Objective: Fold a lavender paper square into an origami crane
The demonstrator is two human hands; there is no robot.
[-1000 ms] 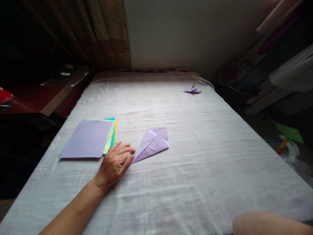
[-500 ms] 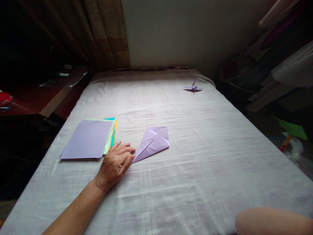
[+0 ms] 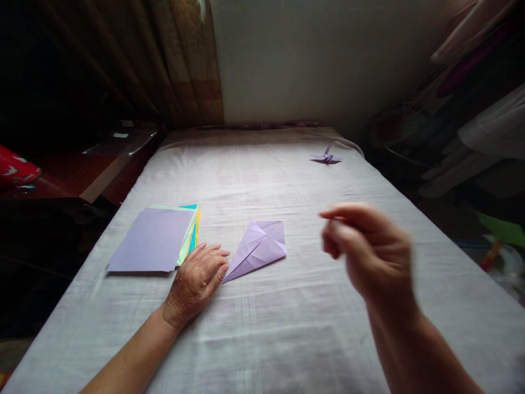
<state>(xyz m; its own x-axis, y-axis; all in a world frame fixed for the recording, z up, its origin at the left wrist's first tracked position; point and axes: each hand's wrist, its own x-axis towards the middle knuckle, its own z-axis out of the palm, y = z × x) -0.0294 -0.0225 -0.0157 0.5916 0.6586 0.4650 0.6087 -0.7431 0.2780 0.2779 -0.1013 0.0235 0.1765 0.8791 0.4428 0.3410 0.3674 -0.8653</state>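
Observation:
Palm down on the sheet, my left hand [image 3: 199, 276] has its fingers stretched out and holds nothing. Its thumb is close to the pointed lower tip of a folded lilac paper [image 3: 264, 243], which lies creased in a kite shape. Just beyond that hand sits a stack of coloured paper [image 3: 150, 238], lilac on top with green, blue and yellow edges showing. My right hand [image 3: 369, 249] is raised above the bed to the right of the folded paper, fingers curled in towards the thumb and slightly blurred. I see nothing in it.
A folded lilac paper crane [image 3: 327, 158] stands near the far right corner of the bed [image 3: 311, 328]. To the left is a dark red wooden table [image 3: 106, 178] with a clear plastic sleeve and a red object. Clothes hang at the right.
My right hand has come up from the lower right corner into full view, its fingers curled. My left hand rests in the same place. The view has tilted slightly.

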